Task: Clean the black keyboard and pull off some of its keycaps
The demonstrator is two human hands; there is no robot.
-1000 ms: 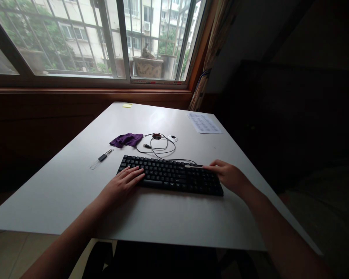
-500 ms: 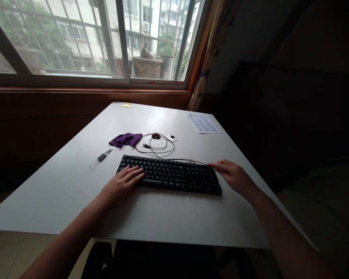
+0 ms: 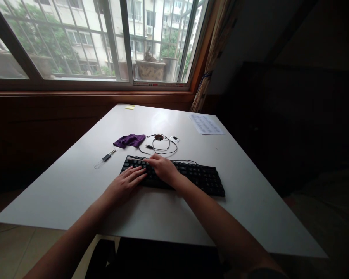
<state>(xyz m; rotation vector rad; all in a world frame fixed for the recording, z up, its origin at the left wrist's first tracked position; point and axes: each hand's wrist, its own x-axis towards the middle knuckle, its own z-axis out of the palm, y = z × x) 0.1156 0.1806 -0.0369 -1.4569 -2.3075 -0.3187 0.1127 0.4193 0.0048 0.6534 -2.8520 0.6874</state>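
A black keyboard point(image 3: 203, 178) lies across the desk in front of me. My left hand point(image 3: 129, 180) rests flat on its left side, fingers stretched over the keys. Pinched in my right hand point(image 3: 163, 166) is a thin white stick point(image 3: 138, 159), whose slightly thicker pale tip lies over the top-left keys; whether it is a swab or a small brush I cannot tell. My right forearm and hand hide the middle of the keyboard. The keyboard's black cable point(image 3: 174, 149) is looped behind it, its USB plug point(image 3: 149, 147) lying inside the loop.
A purple cloth point(image 3: 130, 140) lies behind the keyboard, and a wire keycap puller point(image 3: 106, 157) to its left. A round desk hole point(image 3: 159, 137) has its white cover point(image 3: 175, 139) beside it. Printed sheets point(image 3: 207, 124) and a yellow note point(image 3: 130, 107) lie farther back.
My right hand has swept left with the white stick, from the keyboard's right end to its upper left. My left hand stays on the keys. The view has shifted slightly.
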